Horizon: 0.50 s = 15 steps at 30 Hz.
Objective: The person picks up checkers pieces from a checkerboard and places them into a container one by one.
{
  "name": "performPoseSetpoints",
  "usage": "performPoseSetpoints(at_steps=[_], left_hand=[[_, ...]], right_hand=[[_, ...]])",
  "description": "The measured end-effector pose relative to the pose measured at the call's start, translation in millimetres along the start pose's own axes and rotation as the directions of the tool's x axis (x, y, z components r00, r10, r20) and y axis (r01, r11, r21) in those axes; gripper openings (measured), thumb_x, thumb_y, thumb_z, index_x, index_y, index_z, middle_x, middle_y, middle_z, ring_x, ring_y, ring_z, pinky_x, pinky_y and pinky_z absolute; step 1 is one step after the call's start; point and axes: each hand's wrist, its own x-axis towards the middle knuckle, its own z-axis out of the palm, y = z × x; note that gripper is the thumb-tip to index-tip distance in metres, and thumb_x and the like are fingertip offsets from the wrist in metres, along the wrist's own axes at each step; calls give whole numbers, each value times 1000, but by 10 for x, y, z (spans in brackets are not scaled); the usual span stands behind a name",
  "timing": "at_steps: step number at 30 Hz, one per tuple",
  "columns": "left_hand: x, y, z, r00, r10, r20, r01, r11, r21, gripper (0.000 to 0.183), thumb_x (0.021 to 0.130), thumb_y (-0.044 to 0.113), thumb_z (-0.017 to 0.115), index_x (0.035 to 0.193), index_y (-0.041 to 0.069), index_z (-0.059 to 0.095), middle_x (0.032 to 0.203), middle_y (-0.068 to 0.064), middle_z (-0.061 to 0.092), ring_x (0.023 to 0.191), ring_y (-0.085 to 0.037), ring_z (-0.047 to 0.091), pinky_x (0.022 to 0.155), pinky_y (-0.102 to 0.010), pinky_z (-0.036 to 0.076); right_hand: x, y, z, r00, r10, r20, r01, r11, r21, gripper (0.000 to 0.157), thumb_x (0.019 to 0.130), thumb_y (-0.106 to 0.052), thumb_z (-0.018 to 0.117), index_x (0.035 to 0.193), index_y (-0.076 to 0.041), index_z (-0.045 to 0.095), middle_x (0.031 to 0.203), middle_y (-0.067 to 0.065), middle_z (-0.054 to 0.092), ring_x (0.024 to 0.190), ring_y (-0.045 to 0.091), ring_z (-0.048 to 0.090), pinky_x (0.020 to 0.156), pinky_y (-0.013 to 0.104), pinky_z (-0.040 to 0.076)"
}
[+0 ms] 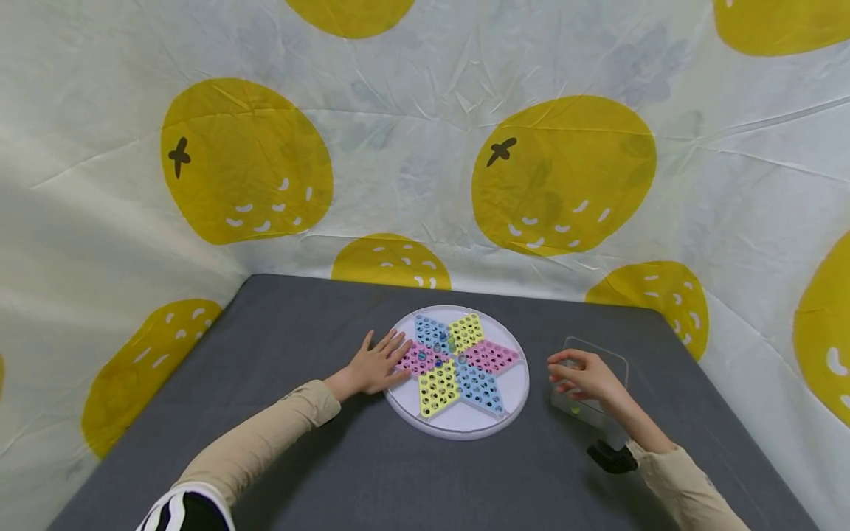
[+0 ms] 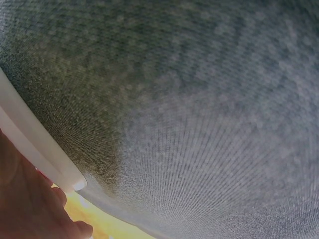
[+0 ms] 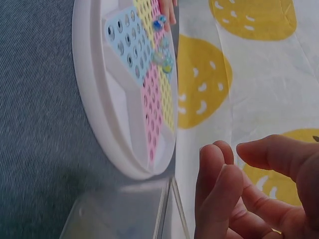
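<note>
A round white board (image 1: 508,398) lies on the grey table, carrying a star of blue, yellow and pink perforated diamonds. A few glass marbles (image 1: 441,345) sit near its centre, and the right wrist view shows these marbles (image 3: 162,57) too. My left hand (image 1: 381,361) rests flat with straight fingers on the board's left edge; the left wrist view shows this hand (image 2: 25,199) beside the white rim (image 2: 35,144). My right hand (image 1: 578,372) hovers over a clear plastic box (image 1: 617,369), right of the board. Its fingers (image 3: 219,189) are loosely curled, thumb apart, nothing between them.
The grey tabletop (image 1: 265,413) stretches left and toward me. A white cloth with yellow fruit prints (image 1: 564,173) hangs close behind and on both sides. A small greenish marble (image 1: 576,409) shows inside the box. A black strap (image 1: 611,457) sits at my right wrist.
</note>
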Motion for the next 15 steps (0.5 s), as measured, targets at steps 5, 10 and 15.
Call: performPoseSetpoints(at_steps=[5,10,15], left_hand=[[-1,8,-13,1000,4,0,-4,1000,6,64,92,52,31,144,18,17,151,-4,16,140,-23,10,106,-56,8],[-12,13,-19,1000,8,-6,-8,1000,-7,64,92,51,32,144,17,19,150,-5,18,139,-24,12,106,-57,8],[-16,16,-29,1000,8,-7,-8,1000,-7,64,92,51,32,144,16,19,150,-6,18,139,-24,12,106,-57,9]], right_hand=[[64,-49,99,1000,-10,2,10,1000,-11,41,86,-27,58,113,2,53,82,8,68,66,18,64,57,34,51],[138,-98,195,1000,-24,9,24,1000,-9,38,87,-23,56,113,4,52,81,10,68,63,14,63,56,34,51],[214,-128,288,1000,-25,18,25,1000,-6,38,87,-21,56,114,6,52,80,12,69,61,15,64,55,33,51]])
